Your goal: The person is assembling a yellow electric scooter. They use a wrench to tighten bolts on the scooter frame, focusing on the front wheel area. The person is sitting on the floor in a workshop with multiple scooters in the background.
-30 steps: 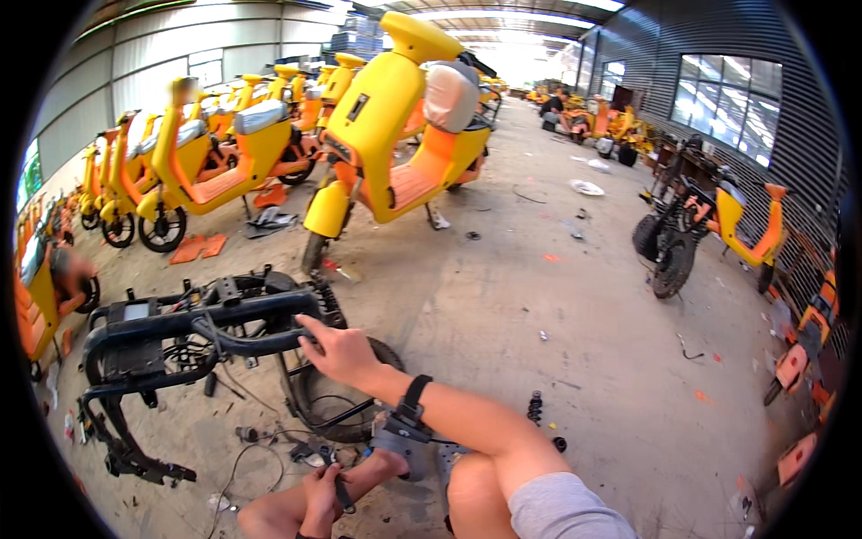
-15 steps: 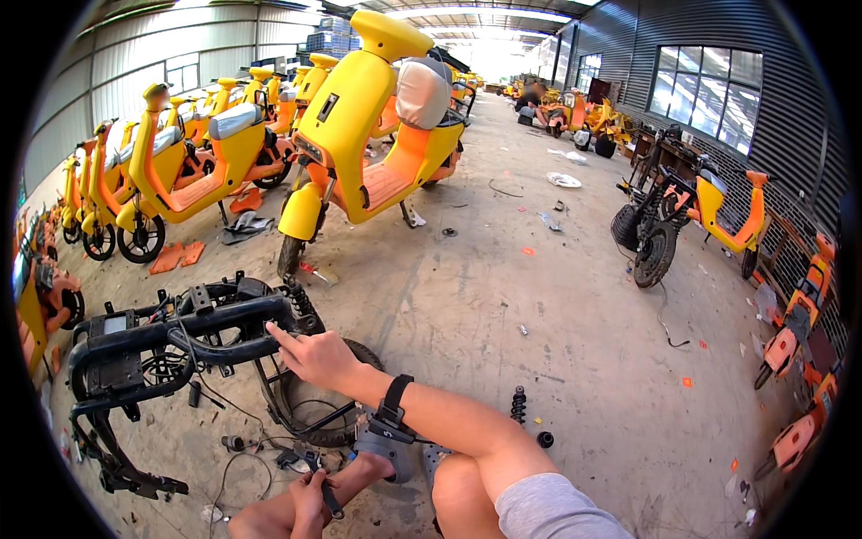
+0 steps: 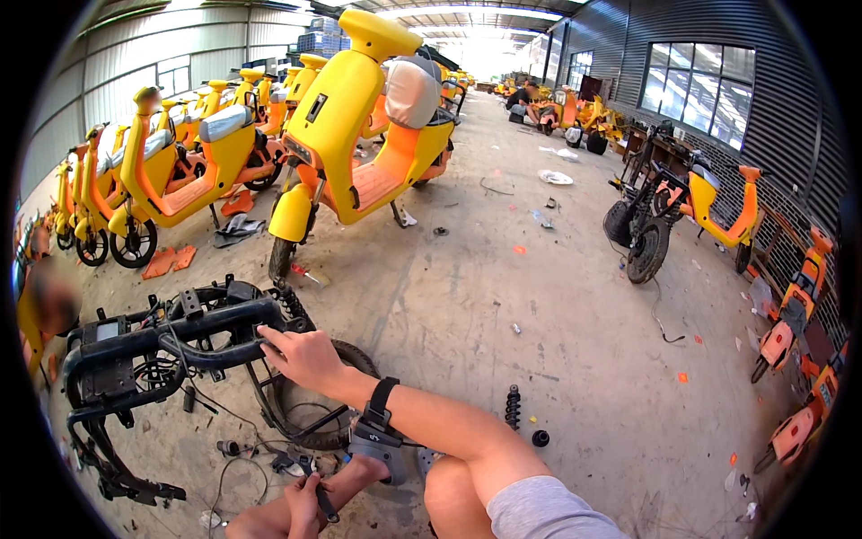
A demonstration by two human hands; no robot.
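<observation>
My right hand (image 3: 303, 359) reaches across to a black scooter frame (image 3: 215, 325) lying on its side at the left. Its index finger is stretched out against the end of the thick tube, and the other fingers are partly bent with nothing seen in them. Down by my foot, my left hand (image 3: 303, 505) is closed around a dark wrench (image 3: 323, 499). A wheel (image 3: 357, 359) and a coil shock absorber (image 3: 293, 305) show at the frame's right end. Loose cables (image 3: 235, 409) hang from the frame onto the floor.
A yellow scooter (image 3: 346, 135) stands just ahead, with rows of scooters (image 3: 229, 144) behind it at left. A loose shock absorber (image 3: 513, 407) stands right of my knee. A partly stripped scooter (image 3: 646, 235) is at right. A person (image 3: 521, 97) sits far back.
The whole view has shifted slightly. My right hand stays at the frame tube and my left hand keeps hold of the wrench. A blurred shape has come in at the far left edge.
</observation>
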